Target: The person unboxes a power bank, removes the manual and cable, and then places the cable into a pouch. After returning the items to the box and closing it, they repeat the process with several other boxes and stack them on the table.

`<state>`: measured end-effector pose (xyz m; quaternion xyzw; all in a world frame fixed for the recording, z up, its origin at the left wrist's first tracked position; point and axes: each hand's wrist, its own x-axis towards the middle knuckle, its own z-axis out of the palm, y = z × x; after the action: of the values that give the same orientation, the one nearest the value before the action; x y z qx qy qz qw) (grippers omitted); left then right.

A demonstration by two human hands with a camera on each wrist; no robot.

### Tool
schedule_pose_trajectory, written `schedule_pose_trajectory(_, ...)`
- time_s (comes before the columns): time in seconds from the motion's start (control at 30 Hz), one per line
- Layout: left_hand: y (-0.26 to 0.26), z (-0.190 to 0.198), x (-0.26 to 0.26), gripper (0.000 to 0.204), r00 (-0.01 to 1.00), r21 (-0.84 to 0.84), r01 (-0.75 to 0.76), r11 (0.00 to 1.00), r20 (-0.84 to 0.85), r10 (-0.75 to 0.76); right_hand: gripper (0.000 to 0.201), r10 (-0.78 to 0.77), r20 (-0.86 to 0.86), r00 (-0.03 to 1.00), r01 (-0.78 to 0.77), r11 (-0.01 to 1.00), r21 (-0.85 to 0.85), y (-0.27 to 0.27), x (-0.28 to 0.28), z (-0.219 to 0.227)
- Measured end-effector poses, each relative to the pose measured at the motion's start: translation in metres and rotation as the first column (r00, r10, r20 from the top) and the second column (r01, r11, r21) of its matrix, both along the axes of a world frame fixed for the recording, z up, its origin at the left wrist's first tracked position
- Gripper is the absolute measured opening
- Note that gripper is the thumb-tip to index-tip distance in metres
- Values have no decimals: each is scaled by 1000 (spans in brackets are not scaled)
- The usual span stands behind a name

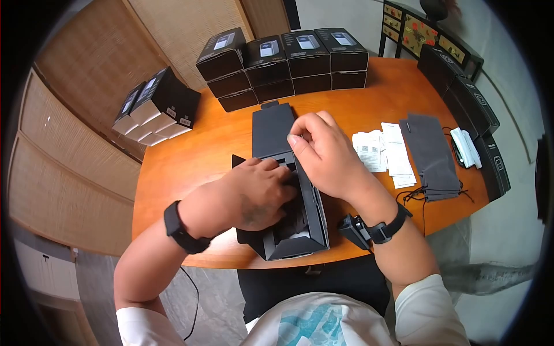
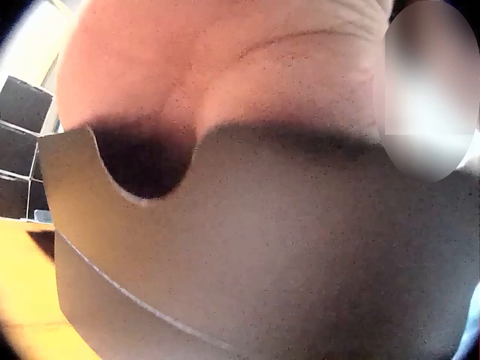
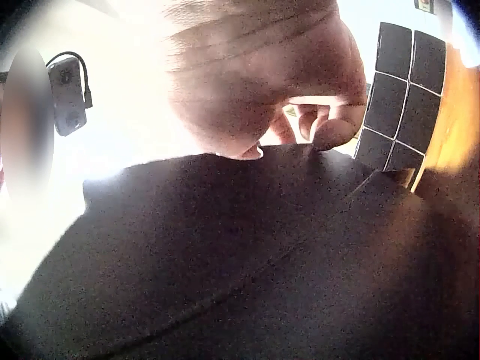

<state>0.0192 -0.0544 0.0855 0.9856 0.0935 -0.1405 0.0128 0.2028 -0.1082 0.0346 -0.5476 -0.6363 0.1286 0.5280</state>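
Note:
A black cardboard box lies on the table in front of me, its lid folded back away from my body. My left hand reaches down into it, fingertips hidden among dark contents. In the left wrist view, the palm overlaps a black panel with a rounded notch. Over the box's right side hovers my right hand, its fingers loosely bent and thumb near the index finger, with nothing visible held. A black panel fills the lower right wrist view, below that hand.
Stacked black boxes line the table's back, with more boxes at left and others along the right edge. Right of my right hand lie white paper leaflets, grey drawstring pouches and a white bundle.

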Motion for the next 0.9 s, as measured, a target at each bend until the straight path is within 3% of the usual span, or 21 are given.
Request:
schedule_pose_trajectory(0.03, 6, 2, -4, 38, 999, -55, -1, 998, 36, 3, 16, 46, -48, 998, -48, 998, -41, 1, 1, 0)
schedule_pose_trajectory(0.07, 16, 3, -14, 33, 977, -84, 82, 993, 204, -64, 16, 86, -102, 991, -94, 992, -82, 2, 2, -2)
schedule_pose_trajectory(0.17, 27, 24, -49, 21, 843, -176, -221, 959, 459, 279, 17, 170, -166, 971, -202, 958, -202, -2, 2, 5)
schedule_pose_trajectory(0.23, 40, 12, -71, 23, 677, -177, -503, 846, 527, 514, 18, 195, -58, 979, -204, 948, -245, -4, 4, 4)
schedule_pose_trajectory(0.3, 66, -25, -94, 22, 633, -431, -482, 763, 432, 643, 19, 251, 41, 967, -223, 914, -338, -7, 3, 9)
schedule_pose_trajectory(0.37, 53, -43, -85, 21, 652, -690, -264, 674, 387, 652, 19, 254, 72, 964, -214, 911, -352, -7, 2, 12)
schedule_pose_trajectory(0.43, 32, -31, -64, 26, 707, -621, -282, 731, 381, 596, 19, 261, 104, 960, -209, 911, -356, -6, 3, 9)
schedule_pose_trajectory(0.5, 27, -30, -42, 32, 743, -435, -266, 860, 475, 471, 16, 327, 145, 934, -266, 906, -328, -6, 7, 1)
schedule_pose_trajectory(0.57, 41, -47, -31, 44, 665, -327, -389, 862, 547, 508, 16, 392, 254, 884, -321, 905, -278, -6, 12, -3)
schedule_pose_trajectory(0.6, 50, -54, -27, 50, 623, -271, -452, 850, 586, 518, 14, 446, 180, 877, -360, 856, -371, -7, 14, 5)
schedule_pose_trajectory(0.7, 66, -61, -22, 79, 437, -651, -482, 587, 402, 805, 13, 459, 323, 828, -370, 879, -300, -7, 19, 3)
schedule_pose_trajectory(0.77, 71, -73, -21, 82, 387, -921, -237, 309, 202, 900, 9, 448, 321, 834, -363, 885, -292, -8, 17, 3)
schedule_pose_trajectory(0.83, 71, -78, -18, 86, 398, -997, 54, -46, -21, 917, 7, 455, 322, 830, -366, 881, -299, -8, 17, 4)
schedule_pose_trajectory(0.9, 64, -81, -15, 75, 388, -977, 182, -110, -31, 921, 6, 480, 317, 818, -384, 866, -320, -9, 15, 8)
